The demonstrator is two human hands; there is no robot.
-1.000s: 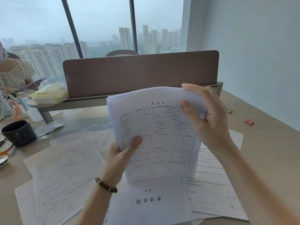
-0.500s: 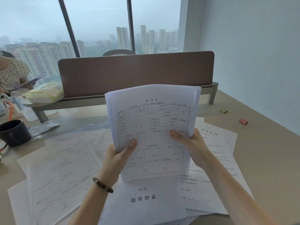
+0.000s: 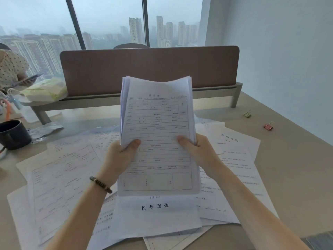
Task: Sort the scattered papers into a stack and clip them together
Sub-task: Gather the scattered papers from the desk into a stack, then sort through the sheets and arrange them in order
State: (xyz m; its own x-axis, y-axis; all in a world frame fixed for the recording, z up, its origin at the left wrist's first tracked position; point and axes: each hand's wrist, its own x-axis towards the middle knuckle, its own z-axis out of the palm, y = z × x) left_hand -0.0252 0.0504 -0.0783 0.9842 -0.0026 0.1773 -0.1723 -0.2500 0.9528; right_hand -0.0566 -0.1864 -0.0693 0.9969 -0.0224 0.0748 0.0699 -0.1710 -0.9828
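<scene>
I hold a stack of white printed forms [image 3: 156,120] upright above the desk. My left hand [image 3: 120,156] grips its left edge with the thumb on the front sheet. My right hand [image 3: 200,150] grips the right edge the same way. The top edges of the sheets fan out unevenly. Under the stack, several loose papers [image 3: 61,177] lie scattered on the desk, among them a sheet with large characters [image 3: 156,210] and a contract page [image 3: 232,154] to the right. A red binder clip [image 3: 268,126] and a green binder clip [image 3: 247,114] lie at the far right.
A brown divider panel [image 3: 149,69] stands across the back of the beige desk [image 3: 292,168]. A dark mug [image 3: 12,134] and a crumpled wrapper [image 3: 45,129] sit at the left. A person with a phone [image 3: 10,69] sits at the far left.
My right hand slid from the top right corner of the stack down to its right edge. The stack went from tilted to upright and square between both hands.
</scene>
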